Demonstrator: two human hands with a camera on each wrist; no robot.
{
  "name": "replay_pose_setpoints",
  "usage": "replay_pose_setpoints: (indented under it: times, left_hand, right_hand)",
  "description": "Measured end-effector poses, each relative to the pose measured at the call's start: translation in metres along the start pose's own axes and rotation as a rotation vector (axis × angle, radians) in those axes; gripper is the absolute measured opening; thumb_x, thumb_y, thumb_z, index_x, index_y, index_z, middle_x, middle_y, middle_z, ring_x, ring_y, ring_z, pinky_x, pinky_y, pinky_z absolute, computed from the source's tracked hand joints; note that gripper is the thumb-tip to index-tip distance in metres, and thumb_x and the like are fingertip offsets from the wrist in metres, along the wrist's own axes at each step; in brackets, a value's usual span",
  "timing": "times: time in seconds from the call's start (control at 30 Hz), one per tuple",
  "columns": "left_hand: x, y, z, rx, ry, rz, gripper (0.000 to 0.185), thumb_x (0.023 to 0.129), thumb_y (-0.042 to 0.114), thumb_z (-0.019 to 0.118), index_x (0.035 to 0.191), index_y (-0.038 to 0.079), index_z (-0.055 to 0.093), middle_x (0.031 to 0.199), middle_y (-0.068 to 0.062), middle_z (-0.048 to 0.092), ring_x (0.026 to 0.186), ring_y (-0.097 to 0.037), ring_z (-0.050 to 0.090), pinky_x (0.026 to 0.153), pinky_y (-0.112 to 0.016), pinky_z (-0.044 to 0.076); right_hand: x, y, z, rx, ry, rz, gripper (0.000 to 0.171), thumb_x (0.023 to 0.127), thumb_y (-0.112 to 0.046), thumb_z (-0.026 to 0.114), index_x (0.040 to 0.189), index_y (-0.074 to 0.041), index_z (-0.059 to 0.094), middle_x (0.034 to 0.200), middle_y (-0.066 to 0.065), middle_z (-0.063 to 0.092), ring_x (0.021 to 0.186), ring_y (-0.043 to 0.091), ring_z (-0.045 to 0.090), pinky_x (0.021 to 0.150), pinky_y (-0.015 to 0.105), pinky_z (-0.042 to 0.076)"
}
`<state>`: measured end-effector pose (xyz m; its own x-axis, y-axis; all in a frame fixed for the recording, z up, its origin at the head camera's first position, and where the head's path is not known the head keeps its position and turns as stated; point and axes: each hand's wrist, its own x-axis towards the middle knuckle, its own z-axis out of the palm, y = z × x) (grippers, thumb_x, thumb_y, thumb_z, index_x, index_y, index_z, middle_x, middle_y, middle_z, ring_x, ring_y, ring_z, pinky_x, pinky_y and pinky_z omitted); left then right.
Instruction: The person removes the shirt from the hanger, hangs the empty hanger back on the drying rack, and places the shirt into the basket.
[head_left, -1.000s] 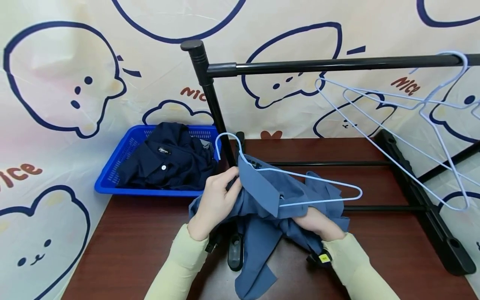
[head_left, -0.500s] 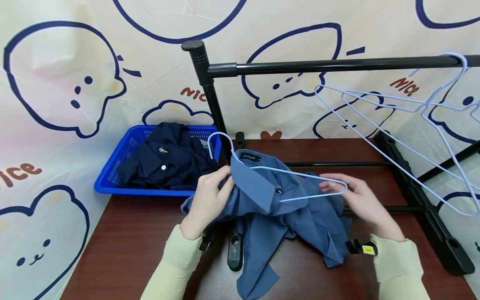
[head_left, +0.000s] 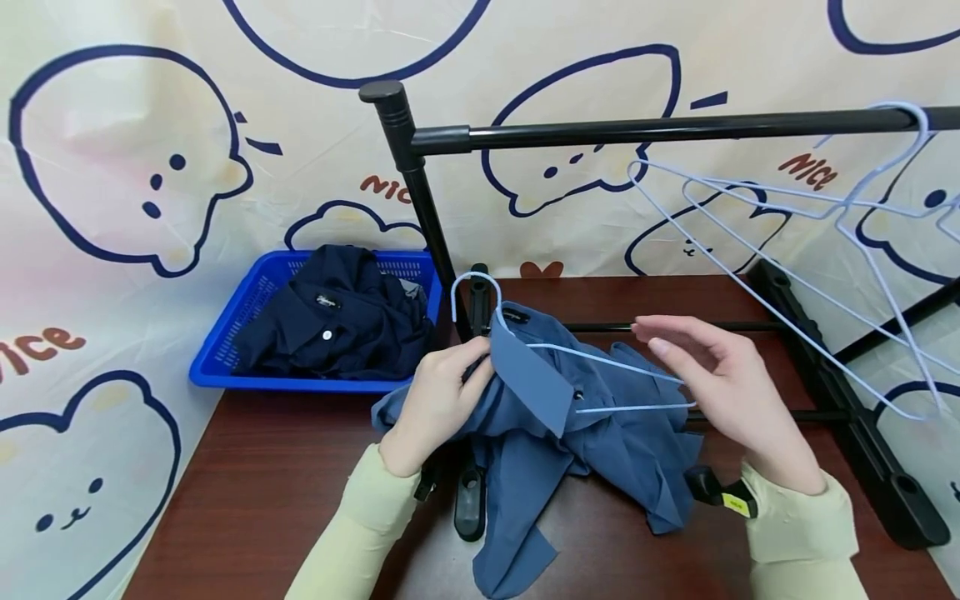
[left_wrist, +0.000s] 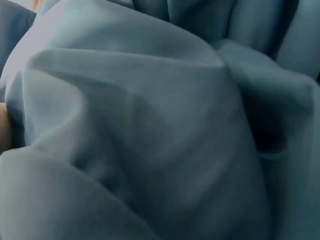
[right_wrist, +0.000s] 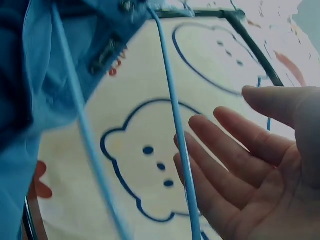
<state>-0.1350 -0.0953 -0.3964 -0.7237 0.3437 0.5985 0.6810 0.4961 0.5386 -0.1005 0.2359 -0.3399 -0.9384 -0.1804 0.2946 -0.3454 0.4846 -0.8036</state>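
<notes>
A blue-grey collared shirt [head_left: 630, 450] hangs bunched over the table. My left hand [head_left: 438, 396] grips it near the collar [head_left: 531, 379], thumb and fingertips at the neck of a light-blue wire hanger [head_left: 633, 408]. The hanger's hook rises out of the collar, its left part is hidden in the cloth, and its right arm lies bare over the shirt. At that bare end is my right hand [head_left: 731, 387], fingers spread and relaxed. In the right wrist view, the hanger's wires [right_wrist: 172, 100] pass by its fingertips. Shirt folds [left_wrist: 150, 125] fill the left wrist view.
A blue basket [head_left: 300, 385] with a folded navy shirt [head_left: 337, 308] stands at the back left. The black rack's rail [head_left: 637, 132] crosses above, with light-blue hangers [head_left: 847, 200] at its right. Its base bar [head_left: 855, 417] stands on the brown table [head_left: 247, 483].
My right hand has come out from under the shirt's right side and moved up and right to the hanger's end. The hanger and collar shifted left, then back right, in my left hand.
</notes>
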Motion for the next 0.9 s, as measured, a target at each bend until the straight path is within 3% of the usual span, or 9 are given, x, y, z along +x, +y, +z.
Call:
replay_pose_setpoints:
  times: [0.17, 0.37, 0.5, 0.67, 0.9]
  left_hand:
    - [0.002, 0.004, 0.007, -0.001, -0.025, 0.021, 0.01, 0.102, 0.013, 0.063, 0.106, 0.013, 0.072, 0.094, 0.001, 0.071, 0.073, -0.008, 0.062, 0.068, -0.029, 0.053]
    - [0.003, 0.008, 0.013, -0.003, -0.047, 0.029, 0.01, 0.103, 0.014, 0.063, 0.106, 0.014, 0.072, 0.095, 0.002, 0.072, 0.077, -0.007, 0.065, 0.071, -0.028, 0.054]
    - [0.003, 0.01, 0.014, -0.004, -0.059, 0.025, 0.01, 0.102, 0.013, 0.063, 0.107, 0.014, 0.073, 0.095, 0.002, 0.072, 0.079, -0.007, 0.065, 0.071, -0.027, 0.055]
    - [0.003, 0.009, 0.014, -0.012, -0.069, 0.032, 0.01, 0.102, 0.014, 0.064, 0.106, 0.014, 0.073, 0.097, 0.002, 0.073, 0.08, -0.007, 0.066, 0.072, -0.027, 0.054]
    - [0.002, 0.005, 0.013, -0.008, -0.08, 0.042, 0.012, 0.103, 0.017, 0.063, 0.107, 0.014, 0.074, 0.1, 0.003, 0.073, 0.086, -0.006, 0.068, 0.078, -0.027, 0.055]
  right_hand:
    - [0.006, -0.005, 0.022, -0.068, -0.058, -0.015, 0.028, 0.103, -0.024, 0.064, 0.131, -0.025, 0.069, 0.123, -0.008, 0.069, 0.106, 0.009, 0.065, 0.086, 0.021, 0.05]
    - [0.008, -0.002, 0.045, -0.096, -0.071, -0.097, 0.024, 0.099, -0.017, 0.07, 0.123, -0.017, 0.075, 0.103, -0.008, 0.071, 0.071, 0.012, 0.059, 0.061, 0.027, 0.047]
    - [0.007, 0.002, 0.051, -0.07, -0.044, -0.154, 0.023, 0.096, -0.008, 0.072, 0.116, -0.016, 0.078, 0.089, -0.007, 0.068, 0.061, 0.014, 0.051, 0.054, 0.027, 0.041]
    - [0.007, 0.004, 0.048, -0.065, -0.042, -0.17, 0.025, 0.096, -0.008, 0.072, 0.116, -0.021, 0.079, 0.089, -0.007, 0.069, 0.063, 0.015, 0.051, 0.055, 0.027, 0.041]
    - [0.003, 0.01, 0.036, -0.084, -0.029, -0.113, 0.023, 0.097, -0.01, 0.071, 0.117, -0.02, 0.079, 0.101, -0.007, 0.073, 0.081, 0.013, 0.063, 0.066, 0.024, 0.05]
